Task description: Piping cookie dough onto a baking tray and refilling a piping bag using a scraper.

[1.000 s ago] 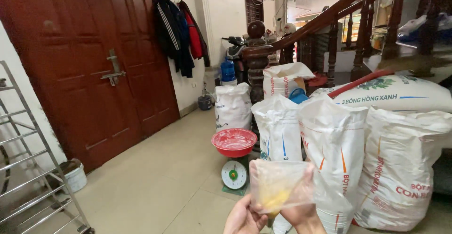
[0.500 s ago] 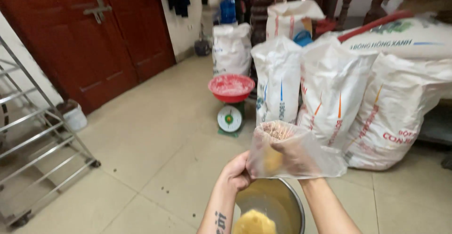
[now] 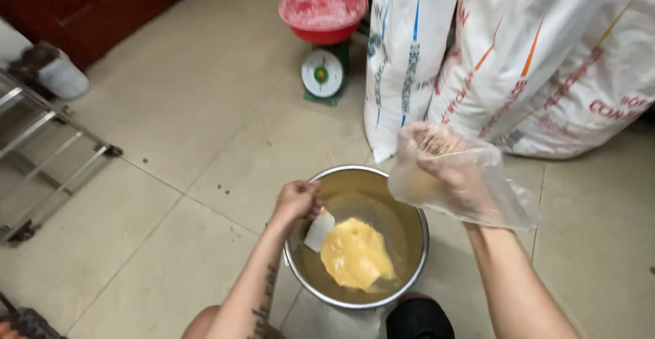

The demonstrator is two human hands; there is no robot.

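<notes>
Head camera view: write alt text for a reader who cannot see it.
Seen from above, the left hand holds a white scraper inside a metal bowl of yellow batter, while the right hand, inside a clear plastic bag, hovers over the rim. Behind stand white sacks and a red-bowled scale.

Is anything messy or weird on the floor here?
A few small dark specks lie scattered on the beige floor tiles, left of the round metal bowl. The yellow dough sits inside the bowl, not spilled. The red basin on the green dial scale is dusted white inside.
</notes>
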